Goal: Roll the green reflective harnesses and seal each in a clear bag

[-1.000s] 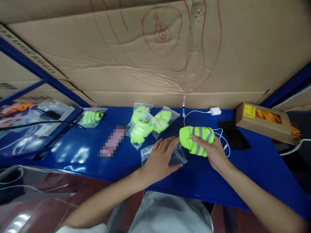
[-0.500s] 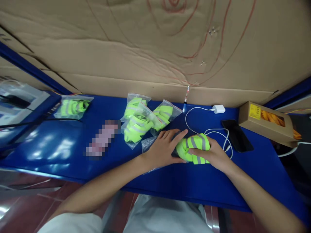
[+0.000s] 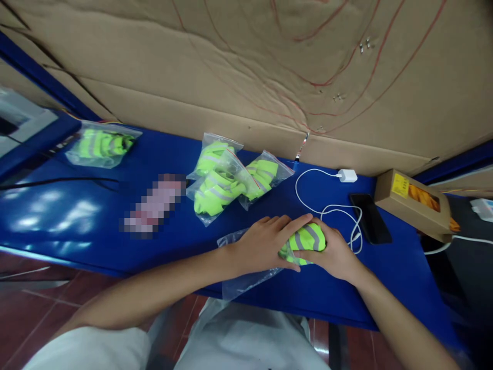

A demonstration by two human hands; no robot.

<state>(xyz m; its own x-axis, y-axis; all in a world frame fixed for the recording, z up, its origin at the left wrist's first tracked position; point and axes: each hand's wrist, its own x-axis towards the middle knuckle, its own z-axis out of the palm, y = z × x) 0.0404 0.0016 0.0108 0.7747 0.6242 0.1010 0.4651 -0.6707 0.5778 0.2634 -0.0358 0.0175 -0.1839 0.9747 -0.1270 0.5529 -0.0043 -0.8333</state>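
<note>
A rolled neon-yellow reflective vest [image 3: 310, 238] with grey bands is gripped by my right hand [image 3: 336, 253], its thumb lying across the near side. From the left, my left hand [image 3: 265, 244] curls round the other end of the roll, thumb below and fingers above. A clear plastic bag [image 3: 246, 285] spreads under my left hand and wrist, and its upper part seems to reach round the vest's left end. How far the vest sits inside the bag is hidden by my fingers.
Several bagged yellow vests [image 3: 217, 192] lie behind my hands, and another bagged vest [image 3: 102, 144] lies far left. A white charger [image 3: 347, 176] with its cable, a black phone [image 3: 370, 218] and a cardboard box [image 3: 414, 203] stand right. A cardboard wall [image 3: 173, 115] closes the back.
The vest has been squeezed smaller and shifted slightly left and toward me, with my hands closer together around it. More of the plastic bag shows below my left wrist. The camera view has tilted.
</note>
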